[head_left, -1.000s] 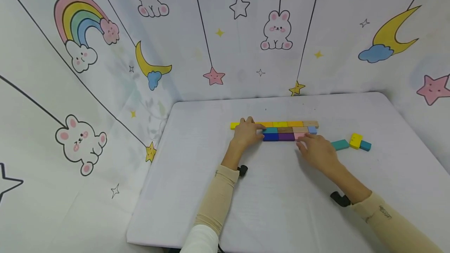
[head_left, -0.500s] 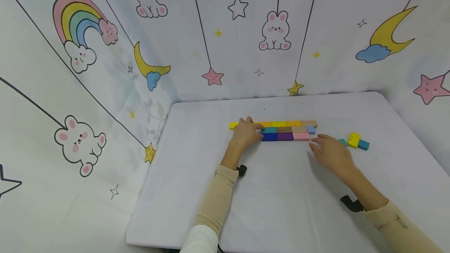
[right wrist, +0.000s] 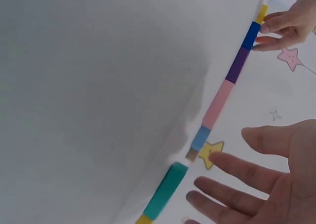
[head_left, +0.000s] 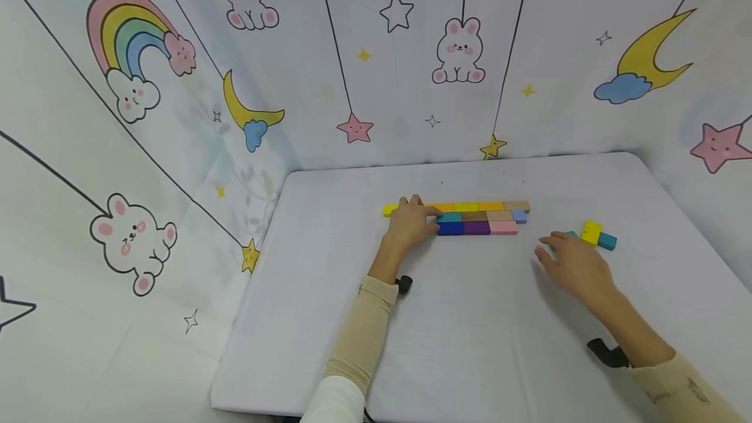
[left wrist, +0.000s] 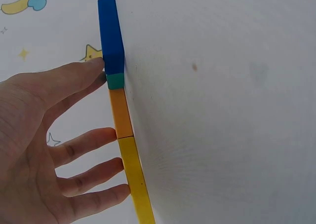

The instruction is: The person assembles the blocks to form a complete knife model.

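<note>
Wooden blocks lie in three touching rows. The front row has a dark blue block (head_left: 450, 228), a purple block (head_left: 476, 228) and a pink block (head_left: 503, 228). Behind these sit a teal block (head_left: 450, 217), brown and tan ones, and a light blue block (head_left: 519, 217). My left hand (head_left: 409, 224) rests at the rows' left end, its thumb (left wrist: 81, 78) against the dark blue block and other fingertips along orange and yellow ones. My right hand (head_left: 578, 266), holding nothing, hovers with spread fingers beside a loose teal block (right wrist: 167, 190), which it partly hides in the head view.
A loose yellow block (head_left: 591, 232) and a blue-teal block (head_left: 608, 241) lie together right of the rows. The white-covered table (head_left: 470, 331) meets a patterned cloth wall (head_left: 411, 96) at the back. A black wrist camera (head_left: 608, 353) sticks out under the right forearm.
My right hand has drawn away from the pink block and moved right, to the loose teal block. My left hand has stayed at the rows' left end.
</note>
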### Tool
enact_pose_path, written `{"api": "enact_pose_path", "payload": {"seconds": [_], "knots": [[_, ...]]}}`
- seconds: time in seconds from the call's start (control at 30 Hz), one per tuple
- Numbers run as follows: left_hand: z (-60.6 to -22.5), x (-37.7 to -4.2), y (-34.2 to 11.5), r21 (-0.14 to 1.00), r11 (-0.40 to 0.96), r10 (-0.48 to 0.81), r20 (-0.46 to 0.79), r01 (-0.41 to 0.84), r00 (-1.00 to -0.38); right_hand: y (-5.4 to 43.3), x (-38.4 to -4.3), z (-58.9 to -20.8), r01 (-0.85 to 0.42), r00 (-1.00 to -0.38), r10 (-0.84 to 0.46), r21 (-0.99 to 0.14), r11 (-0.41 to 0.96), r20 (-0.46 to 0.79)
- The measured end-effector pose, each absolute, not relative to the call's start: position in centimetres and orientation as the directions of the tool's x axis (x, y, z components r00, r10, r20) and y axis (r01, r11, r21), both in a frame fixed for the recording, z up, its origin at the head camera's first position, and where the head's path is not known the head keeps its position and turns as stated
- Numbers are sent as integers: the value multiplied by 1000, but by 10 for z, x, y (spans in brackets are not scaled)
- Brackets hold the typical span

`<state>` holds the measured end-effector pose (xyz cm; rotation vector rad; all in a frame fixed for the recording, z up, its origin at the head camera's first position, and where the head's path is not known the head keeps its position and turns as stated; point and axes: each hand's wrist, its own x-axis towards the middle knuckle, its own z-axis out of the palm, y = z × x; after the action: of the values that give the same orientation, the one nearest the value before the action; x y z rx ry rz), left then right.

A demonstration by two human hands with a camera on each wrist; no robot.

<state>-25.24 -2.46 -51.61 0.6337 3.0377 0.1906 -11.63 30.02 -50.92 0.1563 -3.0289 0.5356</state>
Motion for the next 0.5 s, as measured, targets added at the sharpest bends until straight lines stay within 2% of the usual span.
{"api": "enact_pose_path", "payload": {"seconds": [0.5], "knots": [[-514,-251,-26,131,907,404,1,401,-915,321,-106,-511,-171,-985,-150,-357,918,87]]}}
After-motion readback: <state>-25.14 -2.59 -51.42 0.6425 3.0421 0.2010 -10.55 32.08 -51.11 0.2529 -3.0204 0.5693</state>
